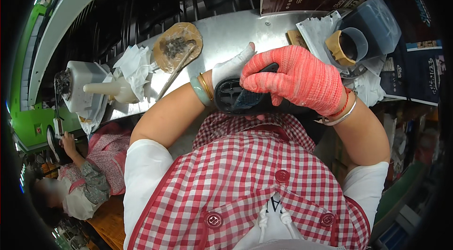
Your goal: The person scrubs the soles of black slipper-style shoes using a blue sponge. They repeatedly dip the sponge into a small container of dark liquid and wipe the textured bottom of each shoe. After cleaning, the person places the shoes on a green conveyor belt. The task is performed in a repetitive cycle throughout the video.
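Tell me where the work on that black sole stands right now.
Done: cannot tell; no finished piece is in view. In hand: the black sole is held over the metal table, the left hand in a white glove behind it and the right hand in a red glove pressing across its top. Left: the glue-stained pad with its brush lies untouched beside a squeeze bottle.

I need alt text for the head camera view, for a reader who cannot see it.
A person's two gloved hands hold a black shoe sole at chest height: the right hand in a red knit glove on top, the left hand in white behind. Beyond lies a steel worktable with a glue-smeared dish.
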`<state>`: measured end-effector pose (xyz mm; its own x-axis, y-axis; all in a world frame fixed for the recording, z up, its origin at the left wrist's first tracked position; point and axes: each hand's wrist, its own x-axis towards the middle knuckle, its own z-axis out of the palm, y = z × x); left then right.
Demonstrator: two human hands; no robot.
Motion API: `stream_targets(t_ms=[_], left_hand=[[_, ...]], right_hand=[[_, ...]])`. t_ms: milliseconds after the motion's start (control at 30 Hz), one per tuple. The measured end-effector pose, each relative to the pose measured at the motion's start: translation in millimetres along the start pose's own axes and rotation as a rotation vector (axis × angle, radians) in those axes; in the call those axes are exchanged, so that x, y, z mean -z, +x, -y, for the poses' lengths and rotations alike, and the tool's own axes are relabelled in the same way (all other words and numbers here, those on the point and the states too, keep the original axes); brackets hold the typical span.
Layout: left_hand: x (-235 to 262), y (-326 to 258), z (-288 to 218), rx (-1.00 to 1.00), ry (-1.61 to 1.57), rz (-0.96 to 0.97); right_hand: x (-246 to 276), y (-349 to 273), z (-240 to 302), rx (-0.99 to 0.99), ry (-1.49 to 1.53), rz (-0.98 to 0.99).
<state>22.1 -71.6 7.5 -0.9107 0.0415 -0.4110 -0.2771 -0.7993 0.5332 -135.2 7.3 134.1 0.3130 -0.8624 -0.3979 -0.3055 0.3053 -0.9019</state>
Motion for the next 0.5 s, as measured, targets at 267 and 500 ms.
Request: stream_targets(t_ms=[267,500], left_hand=[[-0.5,-7.2,-6.2,0.002,0.096,0.174],[-0.1,-4.5,-3.9,0.051,0.01,0.234]], right_hand=[[25.1,-14.9,-26.2,-0.018,0.039,-0.003],[42.4,-49.2,-61.6,-0.02,0.114,-0.127]])
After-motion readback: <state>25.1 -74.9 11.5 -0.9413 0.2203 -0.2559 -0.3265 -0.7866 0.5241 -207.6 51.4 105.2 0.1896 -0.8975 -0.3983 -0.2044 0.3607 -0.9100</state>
